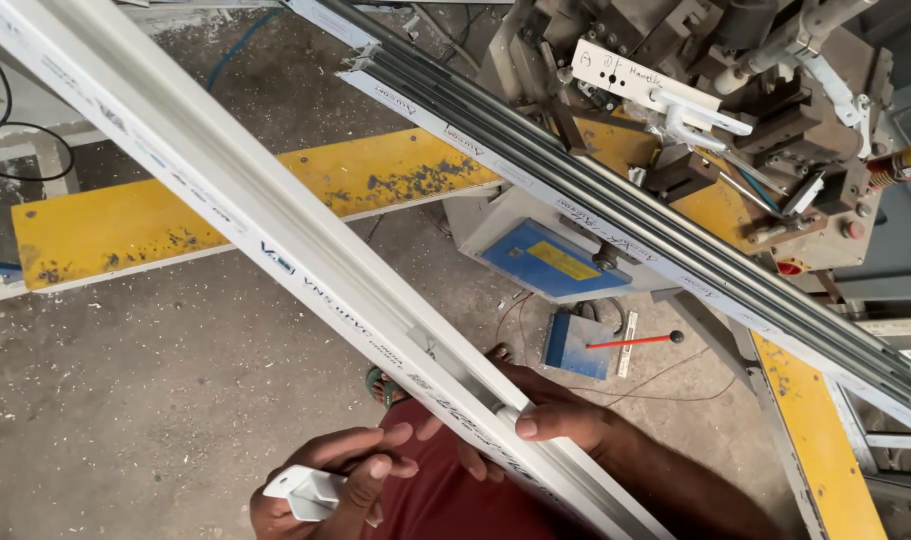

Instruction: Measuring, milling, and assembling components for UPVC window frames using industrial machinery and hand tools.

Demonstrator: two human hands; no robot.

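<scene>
Two hands; two white window profiles; one small white plastic piece; one yellow beam.

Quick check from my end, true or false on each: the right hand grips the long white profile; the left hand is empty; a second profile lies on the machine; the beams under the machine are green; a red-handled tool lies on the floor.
1. The right hand grips the long white profile. True.
2. The left hand is empty. False: it holds a small white plastic piece.
3. A second profile lies on the machine. True.
4. The beams are green. False: the beams are yellow.
5. A red-handled tool lies on the floor. True.
</scene>
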